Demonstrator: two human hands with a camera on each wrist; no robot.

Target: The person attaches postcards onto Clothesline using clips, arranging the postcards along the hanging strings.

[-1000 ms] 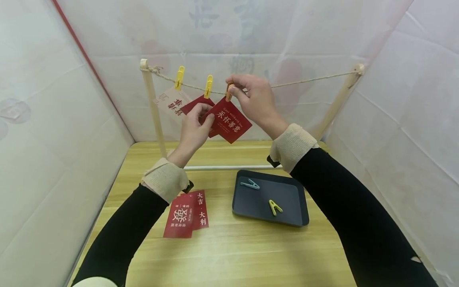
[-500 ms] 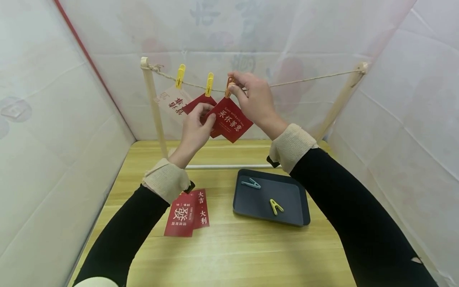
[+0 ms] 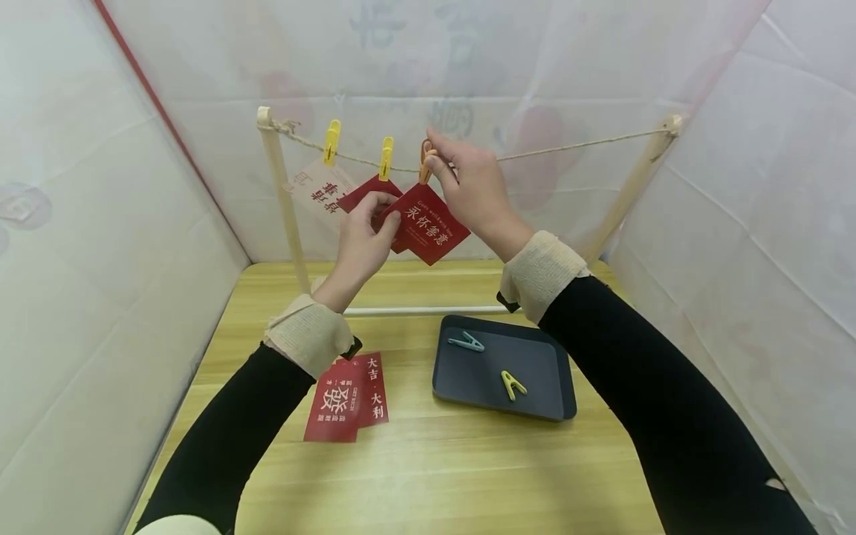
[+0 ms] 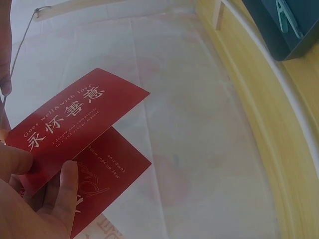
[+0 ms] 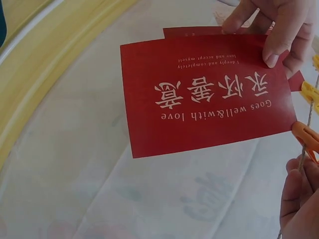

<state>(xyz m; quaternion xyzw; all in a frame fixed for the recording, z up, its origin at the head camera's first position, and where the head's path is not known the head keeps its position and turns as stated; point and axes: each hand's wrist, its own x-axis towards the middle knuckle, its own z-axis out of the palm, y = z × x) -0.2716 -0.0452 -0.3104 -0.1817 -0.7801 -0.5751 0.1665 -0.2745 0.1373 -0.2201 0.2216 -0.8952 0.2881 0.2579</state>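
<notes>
A red card with white lettering [image 3: 431,223] is pinched at its left edge by my left hand [image 3: 364,234], thumb in front. At the card's top corner my right hand [image 3: 478,182] pinches an orange clothespin [image 3: 426,165] at the string [image 3: 568,147]. In the right wrist view the clothespin [image 5: 305,135] meets both the card's corner and the string. Behind the held card hangs another red card [image 4: 117,172], beneath a yellow clothespin [image 3: 386,157]. Farther left a pale card [image 3: 321,192] hangs under a second yellow clothespin [image 3: 331,141].
Wooden posts [image 3: 284,200] support the string at both ends. On the table [image 3: 455,475] a dark grey tray [image 3: 535,412] holds a blue clothespin [image 3: 467,341] and a yellow-green clothespin [image 3: 513,385]. Red cards [image 3: 334,405] lie overlapping below my left forearm. White cloth walls surround the table.
My right fingers have shifted slightly on the orange clothespin, and more of its top shows now. My left hand and the card have stayed almost in place.
</notes>
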